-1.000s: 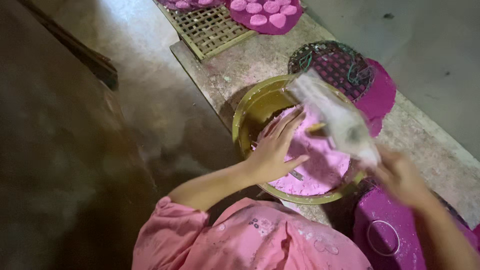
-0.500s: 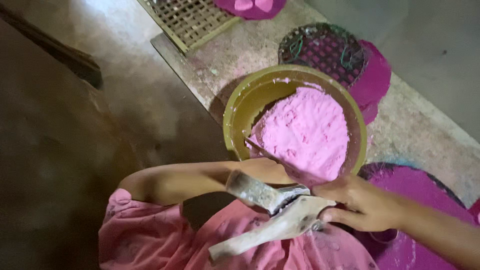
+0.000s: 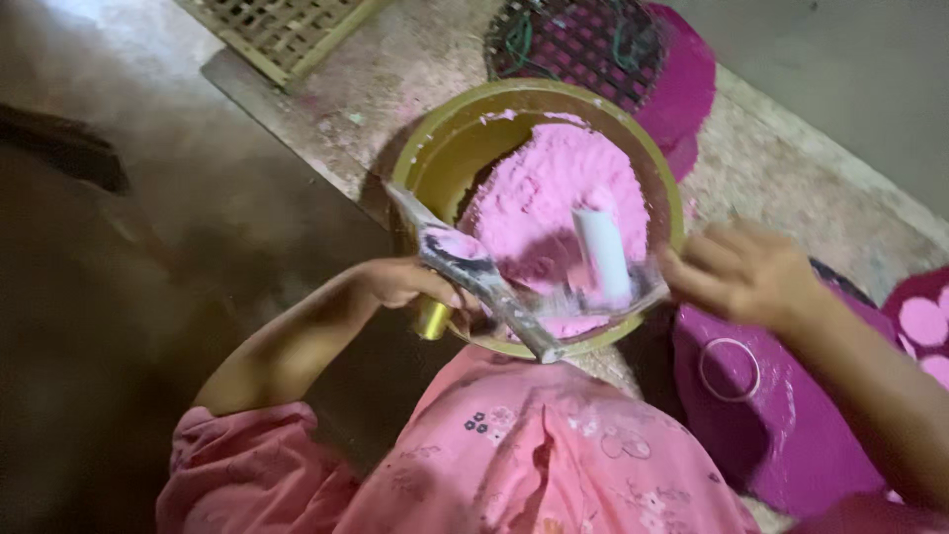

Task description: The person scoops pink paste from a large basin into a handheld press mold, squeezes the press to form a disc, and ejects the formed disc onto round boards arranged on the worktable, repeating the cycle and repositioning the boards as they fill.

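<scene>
From the head camera, looking straight down: a wide yellow-green basin (image 3: pixel 425 158) sits on a dusty stone slab (image 3: pixel 326 89) that serves as the bench, and it is heaped with pink powder (image 3: pixel 539 193) whose mound leans toward the far right wall, leaving a bare strip of inner wall on the left. The basin's near rim overhangs or meets the slab's near edge, just above the person's pink flowered shirt (image 3: pixel 554 465).

The left hand (image 3: pixel 405 282) is at the basin's near-left rim, its grip closed around one end of a clear plastic bag (image 3: pixel 494 287) smeared with white and pink dust. The bag is stretched in a band across the near part of the basin. The right hand (image 3: pixel 741 272) holds the other end beyond the right rim, fingers pinched on the film; it is blurred, so how tightly is hard to say. A white roll-shaped fold (image 3: pixel 601 252) of the bag stands over the powder.

Room is tight: a dark mesh tray (image 3: pixel 583 44) on a magenta sheet (image 3: pixel 687 79) touches the basin's far rim, magenta cloth (image 3: pixel 781 425) with a ring mark lies close on the right, and a woven bamboo rack (image 3: pixel 287 30) lies well apart at the far left. Left of the slab the dark floor (image 3: pixel 129 297) lies open.
</scene>
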Available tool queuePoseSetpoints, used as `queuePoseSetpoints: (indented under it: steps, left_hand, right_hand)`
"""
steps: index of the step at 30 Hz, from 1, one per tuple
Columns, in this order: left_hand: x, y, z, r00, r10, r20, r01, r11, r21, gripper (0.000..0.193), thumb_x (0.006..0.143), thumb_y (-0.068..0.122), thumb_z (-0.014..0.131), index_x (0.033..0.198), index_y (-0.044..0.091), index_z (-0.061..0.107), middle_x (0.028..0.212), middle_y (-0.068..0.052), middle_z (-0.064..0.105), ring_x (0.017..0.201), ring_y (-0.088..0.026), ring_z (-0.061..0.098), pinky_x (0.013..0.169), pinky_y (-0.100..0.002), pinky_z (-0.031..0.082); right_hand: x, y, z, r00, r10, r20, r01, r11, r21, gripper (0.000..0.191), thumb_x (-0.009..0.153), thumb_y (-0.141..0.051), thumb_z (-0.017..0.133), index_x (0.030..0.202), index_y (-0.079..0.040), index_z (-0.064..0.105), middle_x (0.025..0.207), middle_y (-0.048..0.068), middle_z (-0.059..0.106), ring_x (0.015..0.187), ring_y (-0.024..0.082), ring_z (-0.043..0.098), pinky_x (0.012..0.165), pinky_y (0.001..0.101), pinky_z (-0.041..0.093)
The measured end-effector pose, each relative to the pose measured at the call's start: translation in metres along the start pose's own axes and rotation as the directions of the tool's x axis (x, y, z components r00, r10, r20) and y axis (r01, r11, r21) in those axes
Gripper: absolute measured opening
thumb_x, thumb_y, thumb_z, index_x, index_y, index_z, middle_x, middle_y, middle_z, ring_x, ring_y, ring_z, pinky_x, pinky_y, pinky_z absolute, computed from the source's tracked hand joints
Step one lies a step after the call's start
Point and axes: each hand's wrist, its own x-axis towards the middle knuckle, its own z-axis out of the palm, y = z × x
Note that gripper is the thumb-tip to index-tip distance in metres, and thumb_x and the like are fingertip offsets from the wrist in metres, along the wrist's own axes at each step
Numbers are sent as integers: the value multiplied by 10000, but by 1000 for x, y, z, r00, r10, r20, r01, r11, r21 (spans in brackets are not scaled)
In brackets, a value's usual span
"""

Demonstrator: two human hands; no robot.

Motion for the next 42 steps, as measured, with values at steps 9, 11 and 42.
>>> queuePoseSetpoints:
  steps: [9,11,42]
  left_hand:
    - [57,-39,42,772,311,-554,-155,938,310,299,956,117,668,1222,-12,625,1006,-107,643,877,-212,618,772,-368,544]
    - [55,-23,46,605,538,-587,-120,790,601,341,886,77,700,1210,6,620,1012,-95,667,892,-201,646,795,-359,545]
    - [37,-8,40,107,842,-529,81,523,848,495,931,114,812,1352,41,563,1244,-116,656,1145,-263,676,1040,-366,539]
  right_hand:
    - [66,-27,18,768,636,80,-410,391,824,644,802,-100,761,1411,-72,555,1344,108,566,1284,232,543,1135,407,444]
    - [77,-42,30,736,648,195,-253,-3,967,804,744,-149,838,1459,-121,470,1350,33,563,1311,168,546,1188,366,424]
    - [103,-84,179,636,265,724,-633,716,294,463,911,-261,653,1309,-37,578,1146,210,666,938,400,692,768,502,555]
